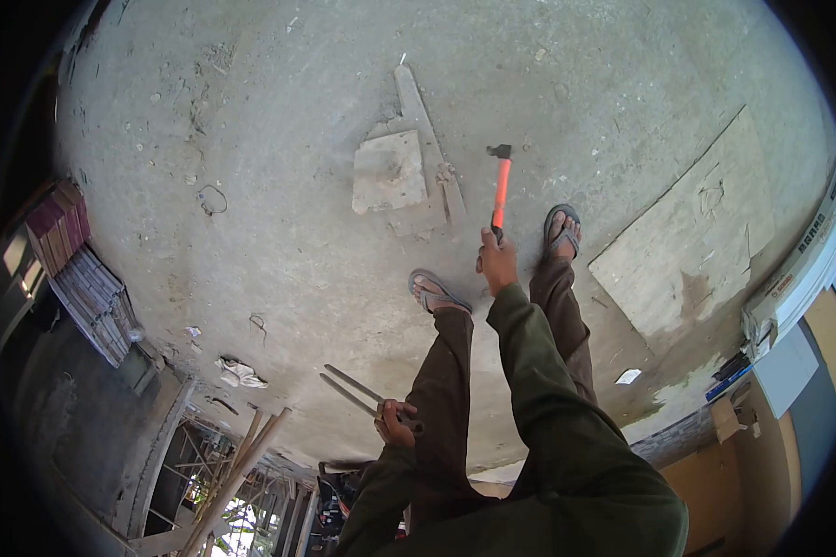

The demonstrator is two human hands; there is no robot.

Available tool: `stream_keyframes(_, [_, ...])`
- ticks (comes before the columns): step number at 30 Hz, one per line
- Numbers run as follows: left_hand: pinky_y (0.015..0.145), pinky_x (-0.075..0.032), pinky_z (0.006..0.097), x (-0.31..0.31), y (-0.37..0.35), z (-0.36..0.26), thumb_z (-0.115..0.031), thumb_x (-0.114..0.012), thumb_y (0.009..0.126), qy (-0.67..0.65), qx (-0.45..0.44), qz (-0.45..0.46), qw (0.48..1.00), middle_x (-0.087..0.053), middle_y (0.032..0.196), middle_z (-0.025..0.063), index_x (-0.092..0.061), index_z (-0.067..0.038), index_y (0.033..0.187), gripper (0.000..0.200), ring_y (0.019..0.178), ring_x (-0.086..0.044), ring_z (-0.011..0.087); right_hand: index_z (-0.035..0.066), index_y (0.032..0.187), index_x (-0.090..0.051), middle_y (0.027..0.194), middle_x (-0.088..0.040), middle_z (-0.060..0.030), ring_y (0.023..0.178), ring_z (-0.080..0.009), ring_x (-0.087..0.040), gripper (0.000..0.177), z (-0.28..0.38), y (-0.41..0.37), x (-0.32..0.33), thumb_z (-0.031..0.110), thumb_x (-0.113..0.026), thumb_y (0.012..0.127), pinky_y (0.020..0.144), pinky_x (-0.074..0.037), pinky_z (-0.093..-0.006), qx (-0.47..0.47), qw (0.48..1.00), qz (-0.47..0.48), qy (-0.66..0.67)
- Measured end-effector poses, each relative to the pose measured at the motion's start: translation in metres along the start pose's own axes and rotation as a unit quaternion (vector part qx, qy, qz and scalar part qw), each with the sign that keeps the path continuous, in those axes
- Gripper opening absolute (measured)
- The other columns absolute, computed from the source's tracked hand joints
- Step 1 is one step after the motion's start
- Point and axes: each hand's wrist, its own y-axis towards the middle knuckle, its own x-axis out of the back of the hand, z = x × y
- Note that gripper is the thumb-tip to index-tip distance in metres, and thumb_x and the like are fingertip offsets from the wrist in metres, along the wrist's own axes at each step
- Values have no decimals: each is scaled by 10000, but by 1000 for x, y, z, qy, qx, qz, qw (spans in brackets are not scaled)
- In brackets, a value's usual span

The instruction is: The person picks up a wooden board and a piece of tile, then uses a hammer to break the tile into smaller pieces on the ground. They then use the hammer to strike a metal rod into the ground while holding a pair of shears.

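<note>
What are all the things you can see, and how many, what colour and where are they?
Hammer: 1, orange handle, dark head, in the right hand
Long bars: 2, grey, in the left hand
Square slab: 1, pale grey, floor ahead
Narrow plank: seemingly 1, grey, by the slab
Flat board: 1, beige-grey, floor at right
Stacked pieces: uncountable, maroon and grey, far left
Crumpled cloth: 1, whitish, floor at lower left
Wooden poles: a few, brown, bottom left
Scrap: 1, white, below the board
Concrete floor: 1, grey, throughout
Flip-flops: 2, grey, on the feet
Trouser legs: 2, brown, lower middle
Sleeves: 2, dark green, bottom
Left hand: 1, lower middle
Right hand: 1, centre right
</note>
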Motion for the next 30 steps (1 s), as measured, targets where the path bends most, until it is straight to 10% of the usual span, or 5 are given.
stream_keyframes(4, [570,-434,324,-1,6,3,-263,-403,879,15,-4,5,1000,-545,567,104,-464,-44,686,298,540,-537,201,74,827,-429,530,-372,19,370,-119,-364,215,-42,72,32,252,-522,905,361,-336,-298,188,849,-132,477])
stream_keyframes(8, [576,-432,328,-6,6,-3,-275,-400,883,32,-19,23,999,-545,568,104,-464,-48,680,311,555,-542,201,103,787,-389,511,-310,44,375,-98,-322,283,-54,15,-72,324,-526,897,368,-287,-287,-219,960,170,34])
stream_keyframes(17, [590,-429,334,0,1,-2,-285,-412,880,16,-6,14,1000,-543,568,108,-466,-48,679,315,555,-538,206,96,834,-424,524,-357,30,382,-98,-347,261,-13,16,-54,336,-478,919,357,-292,-283,43,943,-226,241])
stream_keyframes(21, [592,-426,333,-6,4,-8,-289,-423,878,14,-2,5,1000,-538,565,105,-465,-44,683,316,550,-530,204,106,809,-415,529,-356,39,375,-92,-330,251,-13,2,-58,322,-471,922,350,-280,-275,-175,979,100,15])
stream_keyframes(30, [588,-416,332,-5,-2,-8,-282,-434,881,6,20,-1,1000,-510,574,83,-460,-49,680,309,547,-524,196,105,814,-400,506,-309,39,373,-98,-318,284,-17,-5,-47,358,-480,917,367,-291,-289,-37,964,-132,229])
